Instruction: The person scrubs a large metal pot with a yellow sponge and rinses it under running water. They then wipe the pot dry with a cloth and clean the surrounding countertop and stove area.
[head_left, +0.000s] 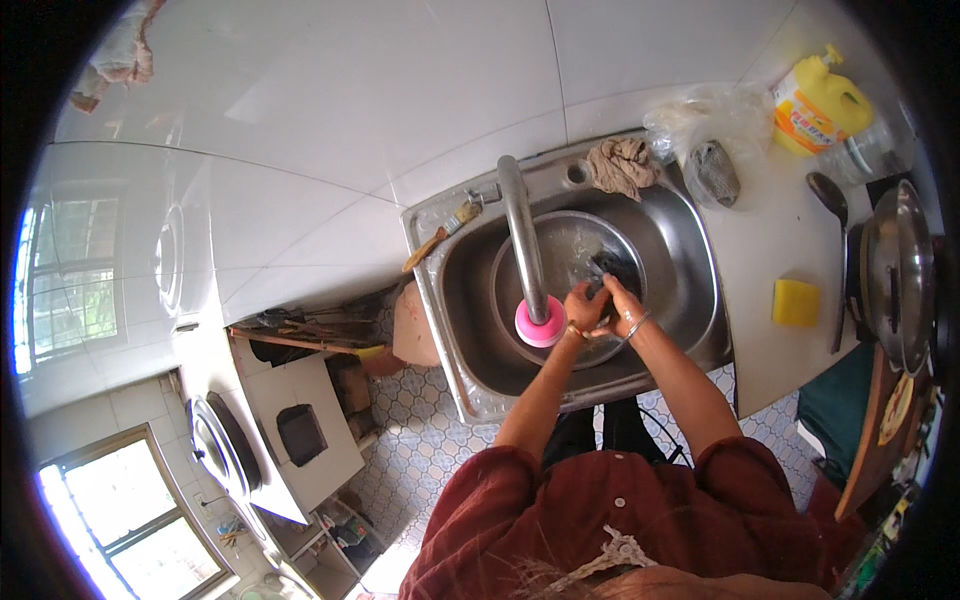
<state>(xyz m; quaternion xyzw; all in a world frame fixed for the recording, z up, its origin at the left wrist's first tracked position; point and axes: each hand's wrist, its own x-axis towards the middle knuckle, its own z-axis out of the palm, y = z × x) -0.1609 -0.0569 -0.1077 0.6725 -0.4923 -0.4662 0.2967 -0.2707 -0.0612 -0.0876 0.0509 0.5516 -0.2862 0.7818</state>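
Both hands are close together over a round metal basin (504, 300) that sits in the stainless steel sink (679, 225). My left hand (585, 306) has its fingers bent inward towards my right hand (625, 306), which looks wet and wears a bangle at the wrist. A dark, soft-looking item (621, 264) lies in the basin just beyond my fingertips; what it is cannot be made out. Something dark also shows between the hands, but the fingers partly hide it. The curved metal faucet (517, 225) ends in a pink nozzle (541, 322) just left of my left hand.
A brush (442, 236) and a crumpled cloth (622, 165) lie on the sink rim. Rightward on the counter are a yellow sponge (796, 303), a ladle (840, 247), a lidded pan (896, 277), a plastic bag (712, 120) and a yellow pump jug (817, 105).
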